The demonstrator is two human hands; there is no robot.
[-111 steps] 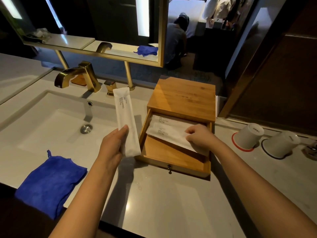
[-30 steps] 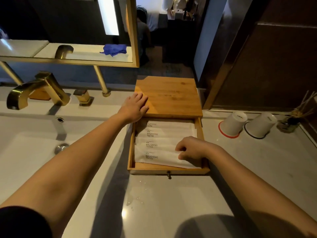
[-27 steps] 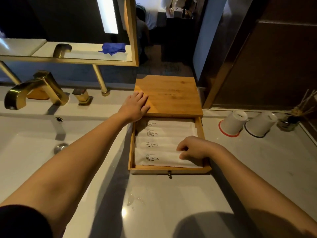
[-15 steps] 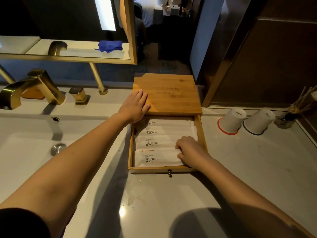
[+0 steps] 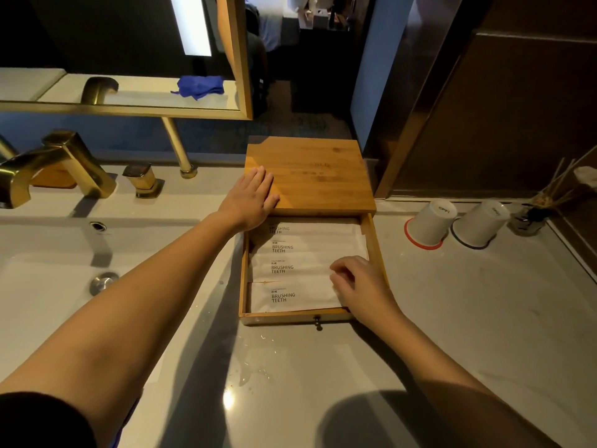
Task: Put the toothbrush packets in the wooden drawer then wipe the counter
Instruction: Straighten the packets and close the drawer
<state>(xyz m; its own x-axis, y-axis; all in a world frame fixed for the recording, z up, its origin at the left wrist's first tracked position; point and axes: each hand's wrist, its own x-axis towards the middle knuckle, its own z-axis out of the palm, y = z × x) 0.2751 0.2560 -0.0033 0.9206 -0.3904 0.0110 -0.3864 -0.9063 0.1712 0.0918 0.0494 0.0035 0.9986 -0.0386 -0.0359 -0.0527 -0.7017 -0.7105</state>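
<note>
A wooden drawer box (image 5: pixel 318 176) stands on the pale counter (image 5: pixel 452 318), its drawer (image 5: pixel 281 317) pulled out toward me. Inside lie several white toothbrush packets (image 5: pixel 290 268) printed "BRUSHING TEETH", side by side. My left hand (image 5: pixel 250 198) lies flat, fingers apart, on the box's top left corner. My right hand (image 5: pixel 358 284) rests at the drawer's right front, fingertips curled down onto the ends of the nearest packets; whether it pinches one is unclear. The blue cloth shows only as a reflection in the mirror (image 5: pixel 200 86).
A white sink basin (image 5: pixel 38 286) with a gold faucet (image 5: pixel 55 166) lies to the left. Two upturned white cups (image 5: pixel 431 221) (image 5: pixel 481 223) and a reed diffuser (image 5: pixel 533 215) stand at the right by a dark wall. Water drops (image 5: pixel 255 370) lie on the counter before the drawer.
My left hand put its packet into the drawer and moved onto the box top. My right hand has shifted along the packets' right ends toward the front right corner. The packets now lie straighter.
</note>
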